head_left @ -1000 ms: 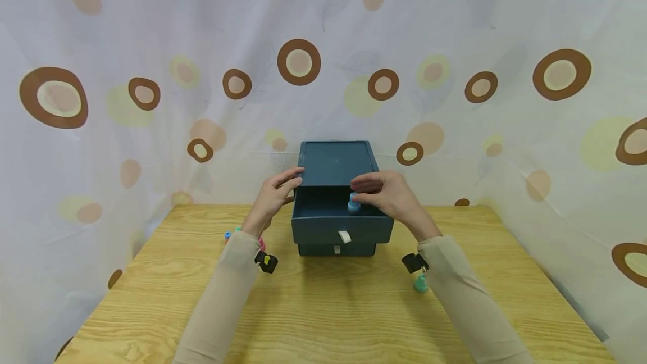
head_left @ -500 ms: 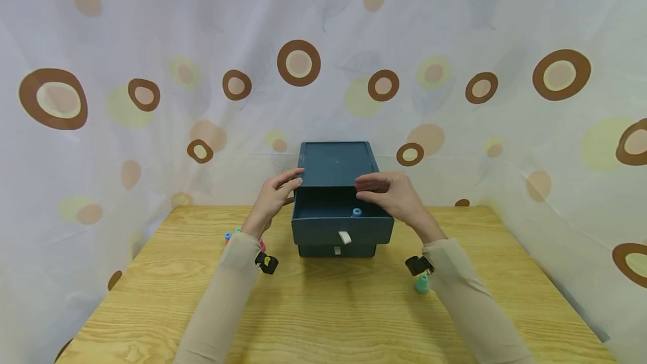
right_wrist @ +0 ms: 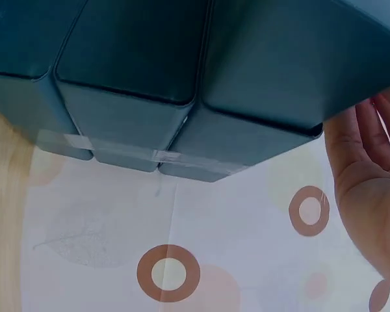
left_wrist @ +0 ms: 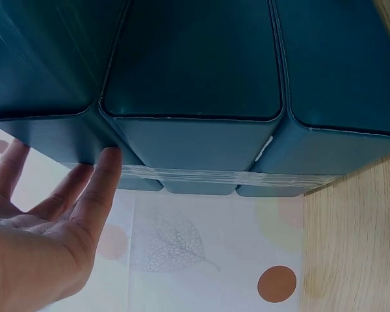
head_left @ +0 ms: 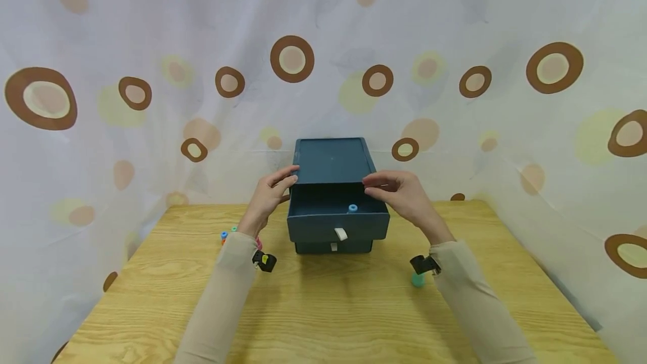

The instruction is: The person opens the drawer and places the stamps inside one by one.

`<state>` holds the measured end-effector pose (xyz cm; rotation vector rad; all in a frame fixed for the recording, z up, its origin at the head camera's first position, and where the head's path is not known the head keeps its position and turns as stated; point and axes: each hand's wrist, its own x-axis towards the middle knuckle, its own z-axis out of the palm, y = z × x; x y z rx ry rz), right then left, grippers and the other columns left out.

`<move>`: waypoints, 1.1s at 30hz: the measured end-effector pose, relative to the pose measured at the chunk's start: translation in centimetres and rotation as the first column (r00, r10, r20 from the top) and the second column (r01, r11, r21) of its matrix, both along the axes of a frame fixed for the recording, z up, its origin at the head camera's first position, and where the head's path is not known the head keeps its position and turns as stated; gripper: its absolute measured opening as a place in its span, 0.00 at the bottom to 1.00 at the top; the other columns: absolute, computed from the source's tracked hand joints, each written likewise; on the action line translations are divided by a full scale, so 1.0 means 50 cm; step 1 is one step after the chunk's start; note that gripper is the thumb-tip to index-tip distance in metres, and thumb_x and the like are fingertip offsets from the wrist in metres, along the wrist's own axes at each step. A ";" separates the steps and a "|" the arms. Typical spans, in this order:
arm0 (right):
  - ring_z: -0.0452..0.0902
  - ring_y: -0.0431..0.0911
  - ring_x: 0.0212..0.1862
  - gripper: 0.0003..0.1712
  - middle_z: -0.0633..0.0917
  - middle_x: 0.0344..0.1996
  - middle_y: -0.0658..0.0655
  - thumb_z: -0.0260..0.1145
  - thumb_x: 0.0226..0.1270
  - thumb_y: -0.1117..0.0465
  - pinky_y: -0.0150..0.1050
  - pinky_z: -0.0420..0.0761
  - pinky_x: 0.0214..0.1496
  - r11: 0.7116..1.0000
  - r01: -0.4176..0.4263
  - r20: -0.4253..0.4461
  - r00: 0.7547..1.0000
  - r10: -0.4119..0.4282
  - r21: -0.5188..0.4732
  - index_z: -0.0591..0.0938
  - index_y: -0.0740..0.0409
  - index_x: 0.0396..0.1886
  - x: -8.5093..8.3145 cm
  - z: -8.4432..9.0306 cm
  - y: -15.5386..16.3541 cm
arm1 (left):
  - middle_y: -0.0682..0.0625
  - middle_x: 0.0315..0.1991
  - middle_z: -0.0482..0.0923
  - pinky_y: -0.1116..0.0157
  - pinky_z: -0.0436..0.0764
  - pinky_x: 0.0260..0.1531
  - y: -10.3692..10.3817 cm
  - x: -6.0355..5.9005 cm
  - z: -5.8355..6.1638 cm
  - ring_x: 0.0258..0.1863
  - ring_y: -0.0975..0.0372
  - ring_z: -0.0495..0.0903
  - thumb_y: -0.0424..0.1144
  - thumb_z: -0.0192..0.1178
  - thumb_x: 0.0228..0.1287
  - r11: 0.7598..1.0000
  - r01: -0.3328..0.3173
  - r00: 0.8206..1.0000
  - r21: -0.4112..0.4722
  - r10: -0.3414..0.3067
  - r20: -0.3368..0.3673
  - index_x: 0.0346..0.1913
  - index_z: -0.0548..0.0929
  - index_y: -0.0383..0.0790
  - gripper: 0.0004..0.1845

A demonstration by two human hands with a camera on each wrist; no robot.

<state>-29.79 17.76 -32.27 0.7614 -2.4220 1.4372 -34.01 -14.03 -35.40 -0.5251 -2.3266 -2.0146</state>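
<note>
Left hand (head_left: 270, 195) rests straight fingers against the dark teal two-drawer box (head_left: 331, 162), apparently steadying it. Right hand (head_left: 401, 195) hovers loosely curled, empty, beside the open top drawer (head_left: 337, 222), where a small blue cap (head_left: 352, 208) lies. Wooden worktop (head_left: 323, 308) below.

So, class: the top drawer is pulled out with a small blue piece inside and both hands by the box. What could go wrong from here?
1. The drawer overhangs the box; pressing down on its front might tip the box forward.
2. If the drawer is pushed in, the right hand at its rim could get pinched.
3. The green piece by the right sleeve might be knocked off the table.
</note>
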 end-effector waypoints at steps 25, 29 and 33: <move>0.81 0.36 0.46 0.15 0.86 0.48 0.61 0.67 0.68 0.58 0.26 0.80 0.49 0.996 0.061 0.046 0.997 -0.064 0.067 0.86 0.61 0.49 0.004 -0.049 0.084 | 0.49 0.73 0.63 0.47 0.69 0.66 -0.005 0.005 0.018 0.72 0.52 0.63 0.48 0.53 0.75 1.000 0.006 0.999 0.004 -0.006 0.046 0.70 0.72 0.51 0.24; 0.81 0.36 0.46 0.16 0.85 0.49 0.63 0.67 0.68 0.59 0.28 0.81 0.48 0.997 0.036 0.095 0.995 -0.042 0.067 0.85 0.65 0.50 0.002 -0.071 0.102 | 0.47 0.74 0.62 0.47 0.69 0.66 0.000 0.031 0.042 0.72 0.51 0.63 0.45 0.52 0.76 1.000 0.020 0.998 0.000 -0.020 0.062 0.71 0.70 0.46 0.24; 0.81 0.38 0.47 0.17 0.85 0.50 0.62 0.67 0.68 0.58 0.30 0.81 0.49 0.996 0.007 0.150 0.988 -0.021 0.090 0.84 0.64 0.52 -0.001 -0.090 0.121 | 0.46 0.74 0.63 0.46 0.69 0.66 0.003 0.047 0.053 0.72 0.50 0.63 0.44 0.52 0.76 1.000 0.015 0.998 -0.005 -0.014 0.057 0.71 0.71 0.45 0.24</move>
